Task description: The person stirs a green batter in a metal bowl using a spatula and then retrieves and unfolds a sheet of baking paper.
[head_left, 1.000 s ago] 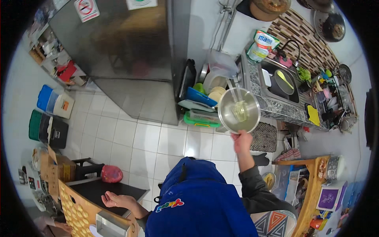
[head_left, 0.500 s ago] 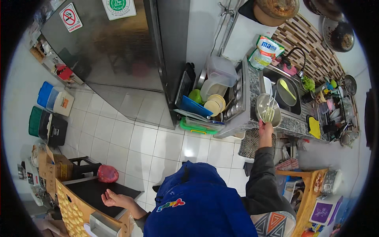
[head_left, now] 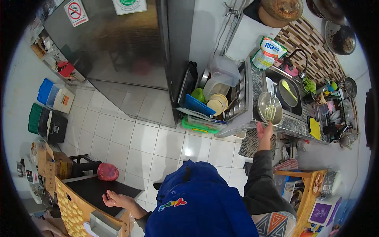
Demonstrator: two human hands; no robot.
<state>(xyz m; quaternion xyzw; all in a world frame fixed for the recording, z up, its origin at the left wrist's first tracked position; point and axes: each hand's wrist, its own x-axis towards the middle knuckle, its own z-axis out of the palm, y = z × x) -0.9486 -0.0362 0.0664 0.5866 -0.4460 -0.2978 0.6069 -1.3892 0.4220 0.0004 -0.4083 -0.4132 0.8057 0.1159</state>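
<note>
Right hand (head_left: 265,135) at the near rim of a shiny steel bowl (head_left: 265,99), thumb and fingers a little apart, tips by the metal; cannot tell if gripping. Bowl at the edge of the speckled counter (head_left: 293,128), just beside the sink (head_left: 278,74). In the bowl, 1 pale yellow whisk (head_left: 270,112), a bit blurry; bowl's bottom hard to make out. In the sink, 1 round gray pan (head_left: 285,99) with a lime-green spoon (head_left: 289,90) across it. Left hand (head_left: 115,199) near the wooden table (head_left: 81,199), fingers loosely curled and open, holding nothing. On the table, many small dough pieces (head_left: 68,206) and 1 metal pan (head_left: 103,226), cut off below. Farther off, 1 blue-lidded bin (head_left: 63,101) and 1 green-lidded bin (head_left: 53,128), insides mostly hidden.
</note>
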